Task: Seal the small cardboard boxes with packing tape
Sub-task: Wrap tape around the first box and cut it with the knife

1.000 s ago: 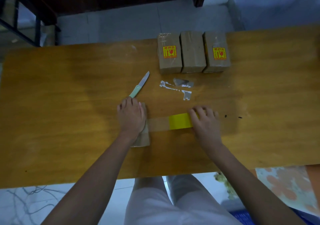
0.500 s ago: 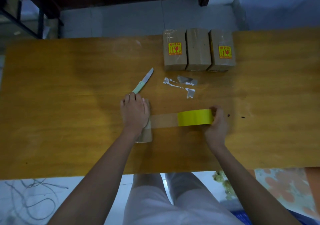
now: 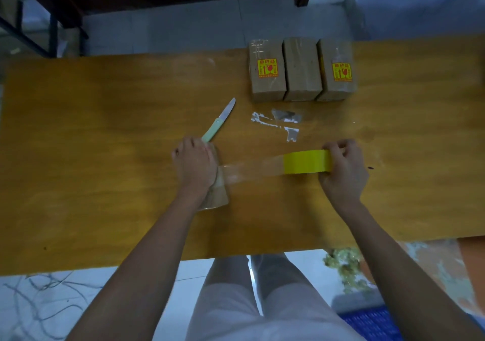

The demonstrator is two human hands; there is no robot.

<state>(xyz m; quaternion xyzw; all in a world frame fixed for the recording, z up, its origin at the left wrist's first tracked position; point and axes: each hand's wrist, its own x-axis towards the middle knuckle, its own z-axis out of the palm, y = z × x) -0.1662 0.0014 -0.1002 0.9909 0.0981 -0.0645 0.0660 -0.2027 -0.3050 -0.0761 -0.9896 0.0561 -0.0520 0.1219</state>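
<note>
Yellow tape roll point(image 3: 307, 162) sits in the right hand point(image 3: 342, 171), whose fingers are curled round it. A clear strip of tape point(image 3: 252, 168) is stretched from the roll to a small cardboard box point(image 3: 216, 191) lying near the front of the wooden table point(image 3: 105, 130). The left hand point(image 3: 194, 164) lies flat on this box and presses it down. Three more boxes point(image 3: 301, 68) stand in a row at the far edge. A knife point(image 3: 219, 124) with a green handle lies just beyond the left hand.
</note>
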